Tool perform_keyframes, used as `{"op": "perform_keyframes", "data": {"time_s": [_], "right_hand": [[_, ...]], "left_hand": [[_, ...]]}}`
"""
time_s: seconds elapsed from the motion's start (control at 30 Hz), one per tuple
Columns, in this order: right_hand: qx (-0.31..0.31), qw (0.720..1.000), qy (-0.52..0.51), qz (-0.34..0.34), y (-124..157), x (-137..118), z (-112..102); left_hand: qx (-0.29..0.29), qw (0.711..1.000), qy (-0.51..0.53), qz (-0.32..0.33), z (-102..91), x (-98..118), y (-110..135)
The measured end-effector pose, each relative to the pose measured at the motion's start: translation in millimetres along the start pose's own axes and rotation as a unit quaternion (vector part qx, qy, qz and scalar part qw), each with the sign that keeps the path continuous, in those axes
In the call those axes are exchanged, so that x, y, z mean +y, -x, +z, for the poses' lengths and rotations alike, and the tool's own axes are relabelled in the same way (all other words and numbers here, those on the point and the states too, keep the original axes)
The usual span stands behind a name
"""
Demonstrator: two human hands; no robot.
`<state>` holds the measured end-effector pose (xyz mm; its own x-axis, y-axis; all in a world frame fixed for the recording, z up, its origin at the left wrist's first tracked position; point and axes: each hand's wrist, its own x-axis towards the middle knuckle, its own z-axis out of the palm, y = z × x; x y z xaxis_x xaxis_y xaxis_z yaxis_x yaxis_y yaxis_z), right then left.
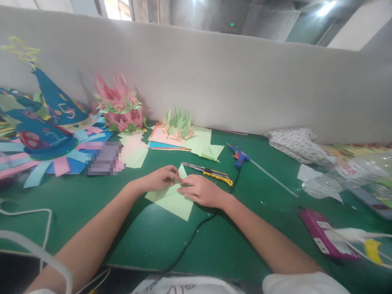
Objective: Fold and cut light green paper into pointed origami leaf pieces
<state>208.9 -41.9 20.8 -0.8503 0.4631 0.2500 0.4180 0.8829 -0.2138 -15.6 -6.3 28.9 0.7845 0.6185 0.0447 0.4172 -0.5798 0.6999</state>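
Observation:
A light green sheet of paper (174, 202) lies on the green table (147, 237) in front of me, partly folded. My left hand (159, 179) rests on its upper left part with fingers curled and pinching the paper's edge. My right hand (202, 191) lies on the sheet beside it, fingers pressed down against the fold. The fingertips of both hands meet near the paper's top corner.
A yellow utility knife (211, 172) and a blue glue gun (240, 156) with black cord lie just beyond the hands. Stacked coloured paper (183, 141), paper flowers (119, 106) and blue cone hats (58, 102) sit at the back left. A pink phone (324, 237), plastic bag (352, 175) and cloth (294, 143) are at right.

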Motion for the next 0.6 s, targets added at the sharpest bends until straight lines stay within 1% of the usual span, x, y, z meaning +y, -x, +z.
{"op": "perform_keyframes", "data": {"time_s": [0.13, 0.23, 0.4, 0.6], "right_hand": [[0.006, 0.999, -0.039, 0.005, 2.2, -0.3, -6.6], [0.006, 0.999, -0.050, 0.015, 6.2, 1.7, -12.3], [0.013, 0.999, -0.037, 0.028, 14.7, 8.4, -17.6], [0.025, 0.999, -0.014, 0.018, 16.2, 8.6, -15.7]], "left_hand": [[-0.008, 1.000, 0.000, -0.020, -0.6, 2.0, 0.1], [-0.010, 1.000, 0.000, -0.027, -0.7, 1.7, 0.5], [-0.013, 1.000, 0.006, -0.022, 0.2, -1.6, 1.2], [-0.011, 1.000, 0.011, -0.024, -0.5, 1.1, 2.0]]}}
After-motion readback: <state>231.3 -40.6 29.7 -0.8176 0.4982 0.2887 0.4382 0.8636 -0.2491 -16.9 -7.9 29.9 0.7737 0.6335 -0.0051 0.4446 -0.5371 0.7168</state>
